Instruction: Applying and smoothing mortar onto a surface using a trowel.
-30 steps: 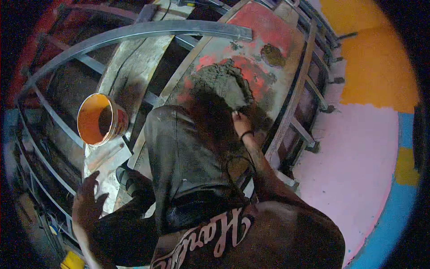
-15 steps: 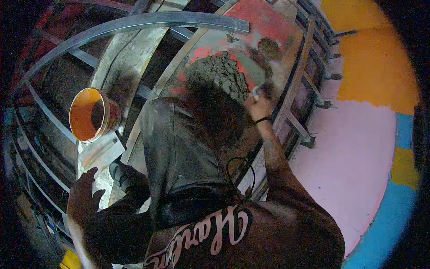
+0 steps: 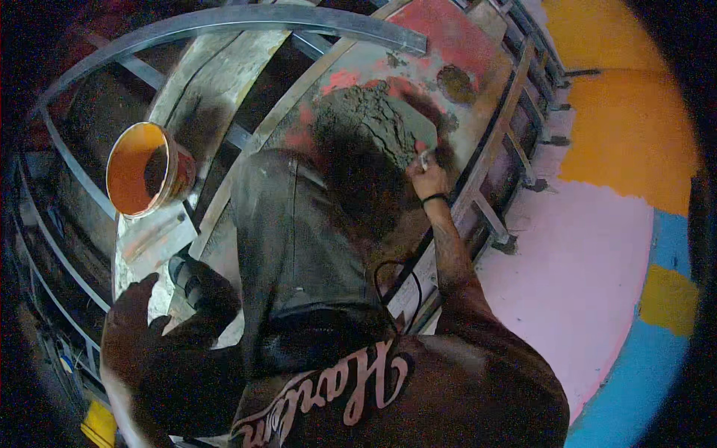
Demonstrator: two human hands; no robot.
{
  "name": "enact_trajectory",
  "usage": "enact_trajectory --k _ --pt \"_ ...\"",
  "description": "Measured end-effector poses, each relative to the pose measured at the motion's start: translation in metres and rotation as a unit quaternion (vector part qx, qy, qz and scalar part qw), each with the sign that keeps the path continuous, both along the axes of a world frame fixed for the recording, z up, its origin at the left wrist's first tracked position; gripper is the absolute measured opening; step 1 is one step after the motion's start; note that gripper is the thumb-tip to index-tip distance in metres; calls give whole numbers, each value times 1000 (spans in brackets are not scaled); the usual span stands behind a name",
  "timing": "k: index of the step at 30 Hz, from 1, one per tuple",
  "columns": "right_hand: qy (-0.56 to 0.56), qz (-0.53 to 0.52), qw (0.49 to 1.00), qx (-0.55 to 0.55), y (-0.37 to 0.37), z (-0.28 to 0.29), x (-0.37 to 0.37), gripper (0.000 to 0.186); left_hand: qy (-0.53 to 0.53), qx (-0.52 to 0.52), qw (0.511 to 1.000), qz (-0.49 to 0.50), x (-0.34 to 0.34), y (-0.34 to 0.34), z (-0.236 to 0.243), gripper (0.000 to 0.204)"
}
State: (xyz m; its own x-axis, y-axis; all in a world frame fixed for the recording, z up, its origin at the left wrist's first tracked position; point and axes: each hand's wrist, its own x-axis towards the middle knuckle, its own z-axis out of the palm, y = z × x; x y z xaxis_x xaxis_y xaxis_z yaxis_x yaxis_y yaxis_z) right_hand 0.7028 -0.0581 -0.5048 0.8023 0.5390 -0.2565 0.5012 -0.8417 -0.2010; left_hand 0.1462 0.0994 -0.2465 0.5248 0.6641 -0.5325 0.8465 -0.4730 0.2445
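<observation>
My right hand (image 3: 429, 181), with a dark band at the wrist, is closed round the handle of a trowel (image 3: 420, 128). Its grey blade lies against the right side of a heap of wet grey mortar (image 3: 362, 119) on a red and grey board (image 3: 478, 33). My left hand (image 3: 134, 310) is dark in shadow, with fingers apart and nothing visible in it. Just beyond that hand, a flat rectangular finishing trowel (image 3: 158, 237) rests on a pale plank beside an orange-lined bucket (image 3: 142, 175). My knee hides part of the board.
A curved metal bar (image 3: 246, 21) crosses above the board, and metal framing (image 3: 75, 175) with dark gaps lies at left. A ladder-like frame (image 3: 511, 112) runs along the board's right edge. Beyond it is a pink, orange and blue painted surface (image 3: 575, 276). A smaller mortar clump (image 3: 457, 84) sits farther up.
The trowel in my right hand has moved slightly toward the mortar heap, its blade now against the heap's side. The whole view has shifted a little. My left hand keeps its pose.
</observation>
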Motion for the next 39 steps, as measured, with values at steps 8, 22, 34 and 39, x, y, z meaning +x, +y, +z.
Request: enact_trajectory --k 8,22,34,39 --pt "-21 132 991 -16 12 -41 87 33 -11 43 998 34 1 -2 11 63" --pt "-34 427 881 -199 86 -47 128 32 17 70 997 29 12 -24 19 61" --pt "-69 264 924 -268 11 -7 38 56 -1 43 999 32 14 -12 20 66" --pt "-72 251 923 -284 29 -4 8 52 -39 17 999 32 2 0 6 67"
